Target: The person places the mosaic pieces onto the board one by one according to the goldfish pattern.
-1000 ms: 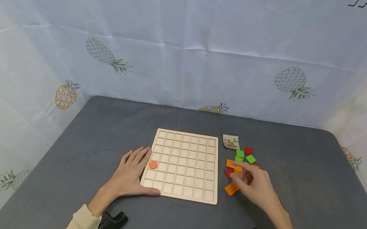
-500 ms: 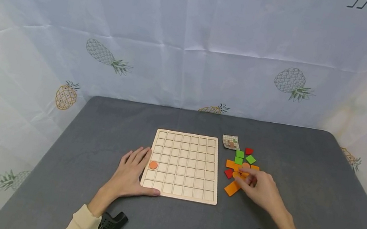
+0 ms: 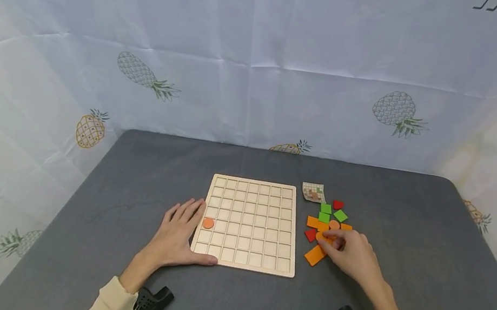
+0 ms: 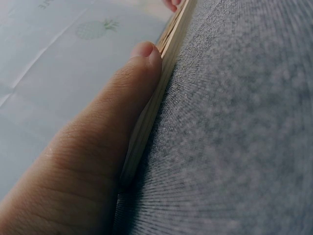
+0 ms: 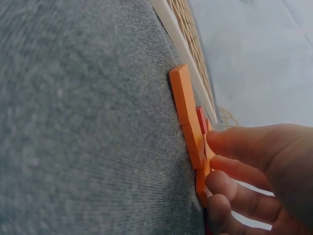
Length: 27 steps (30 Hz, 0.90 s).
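In the head view the left hand (image 3: 175, 239) lies spread at the near left corner of the wooden grid board (image 3: 258, 231), fingers along its left edge. The left wrist view shows the thumb of this hand (image 4: 93, 142) against the board's side (image 4: 151, 110). An orange disc (image 3: 208, 223) sits in a cell at the board's left edge. The right hand (image 3: 355, 256) pinches another orange disc (image 3: 319, 236) among the loose pieces, thumb and index fingertips at its right side. In the right wrist view the hand (image 5: 259, 171) partly hides the orange pieces (image 5: 182, 98).
Right of the board lie green squares (image 3: 325, 208), red pieces (image 3: 337, 205) and several orange pieces (image 3: 314, 255). A small patterned card (image 3: 313, 192) lies behind them. The grey table (image 3: 252, 309) ends at a pineapple-print cloth (image 3: 257, 101).
The right hand's fingers have lowered from above the pile onto an orange disc and drawn together. Another orange disc behind them has come into view. The left hand has stayed in place.
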Available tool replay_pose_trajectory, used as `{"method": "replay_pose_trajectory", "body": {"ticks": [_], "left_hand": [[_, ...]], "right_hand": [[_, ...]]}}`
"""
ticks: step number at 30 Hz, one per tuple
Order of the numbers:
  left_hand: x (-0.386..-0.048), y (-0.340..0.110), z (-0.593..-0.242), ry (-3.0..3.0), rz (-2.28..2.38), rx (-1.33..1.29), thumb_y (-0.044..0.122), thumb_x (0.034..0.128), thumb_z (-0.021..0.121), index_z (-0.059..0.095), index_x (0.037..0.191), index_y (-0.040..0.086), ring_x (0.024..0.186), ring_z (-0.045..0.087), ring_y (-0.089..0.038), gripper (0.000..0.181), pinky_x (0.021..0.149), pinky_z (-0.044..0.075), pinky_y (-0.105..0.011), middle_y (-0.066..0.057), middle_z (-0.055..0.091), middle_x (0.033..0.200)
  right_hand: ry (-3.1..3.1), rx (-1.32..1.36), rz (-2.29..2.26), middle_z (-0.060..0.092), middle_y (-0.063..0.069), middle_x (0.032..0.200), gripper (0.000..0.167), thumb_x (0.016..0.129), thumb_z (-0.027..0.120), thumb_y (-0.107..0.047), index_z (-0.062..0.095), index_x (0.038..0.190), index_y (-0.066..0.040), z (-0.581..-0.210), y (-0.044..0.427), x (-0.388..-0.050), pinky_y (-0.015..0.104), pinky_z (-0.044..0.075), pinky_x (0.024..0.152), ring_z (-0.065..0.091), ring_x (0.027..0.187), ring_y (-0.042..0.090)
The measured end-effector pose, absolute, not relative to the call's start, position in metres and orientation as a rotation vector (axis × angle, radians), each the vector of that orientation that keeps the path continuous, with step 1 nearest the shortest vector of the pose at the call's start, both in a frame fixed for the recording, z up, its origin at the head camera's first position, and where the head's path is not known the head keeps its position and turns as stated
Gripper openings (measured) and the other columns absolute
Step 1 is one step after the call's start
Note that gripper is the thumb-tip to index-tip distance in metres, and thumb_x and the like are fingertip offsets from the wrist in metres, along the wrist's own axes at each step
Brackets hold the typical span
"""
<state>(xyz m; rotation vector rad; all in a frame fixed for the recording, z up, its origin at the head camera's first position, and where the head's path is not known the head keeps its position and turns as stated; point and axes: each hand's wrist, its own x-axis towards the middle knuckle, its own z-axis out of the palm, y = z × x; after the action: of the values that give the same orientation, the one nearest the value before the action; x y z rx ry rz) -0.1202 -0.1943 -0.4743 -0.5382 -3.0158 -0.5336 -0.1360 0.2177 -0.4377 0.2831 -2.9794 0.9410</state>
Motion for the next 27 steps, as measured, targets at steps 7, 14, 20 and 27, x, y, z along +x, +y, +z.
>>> {"method": "replay_pose_trajectory", "body": {"ticks": [7, 14, 20, 27], "left_hand": [[-0.1200, -0.1943, -0.4740, -3.016, -0.520, -0.535, 0.091, 0.0672, 0.063, 0.020, 0.164, 0.009, 0.157, 0.024, -0.036, 0.134, 0.122, 0.020, -0.062, -0.014, 0.028, 0.169], [-0.1200, -0.1939, -0.4738, -3.024, -0.523, -0.534, 0.091, 0.0672, 0.063, 0.020, 0.164, 0.009, 0.158, 0.023, -0.036, 0.134, 0.123, 0.019, -0.062, -0.014, 0.028, 0.169], [-0.1194, -0.1942, -0.4730, -3.031, -0.531, -0.532, 0.091, 0.0673, 0.063, 0.019, 0.164, 0.009, 0.158, 0.022, -0.036, 0.134, 0.123, 0.019, -0.062, -0.014, 0.027, 0.169], [-0.1190, -0.1946, -0.4726, -3.029, -0.544, -0.537, 0.090, 0.0674, 0.063, 0.019, 0.164, 0.008, 0.158, 0.022, -0.037, 0.135, 0.123, 0.018, -0.062, -0.014, 0.027, 0.170]], "right_hand": [[-2.986, 0.286, 0.943, 0.056, -0.006, 0.061, 0.027, 0.091, 0.078, -0.028, 0.080, 0.108, -0.007, -0.4352, 0.2134, -0.1365, 0.021, 0.028, 0.045, 0.044, 0.051, 0.006], [-3.002, 0.269, 0.946, 0.057, -0.005, 0.064, 0.031, 0.088, 0.081, -0.028, 0.079, 0.110, -0.006, -0.4352, 0.2114, -0.1373, 0.022, 0.033, 0.047, 0.046, 0.055, 0.005], [-3.028, 0.248, 0.915, 0.056, -0.005, 0.062, 0.036, 0.087, 0.081, -0.032, 0.078, 0.111, -0.005, -0.4358, 0.2118, -0.1388, 0.022, 0.032, 0.045, 0.046, 0.053, 0.008], [-3.017, 0.311, 0.836, 0.051, -0.005, 0.059, 0.026, 0.089, 0.079, -0.028, 0.079, 0.104, -0.008, -0.4369, 0.2101, -0.1396, 0.022, 0.029, 0.045, 0.043, 0.051, 0.008]]}}
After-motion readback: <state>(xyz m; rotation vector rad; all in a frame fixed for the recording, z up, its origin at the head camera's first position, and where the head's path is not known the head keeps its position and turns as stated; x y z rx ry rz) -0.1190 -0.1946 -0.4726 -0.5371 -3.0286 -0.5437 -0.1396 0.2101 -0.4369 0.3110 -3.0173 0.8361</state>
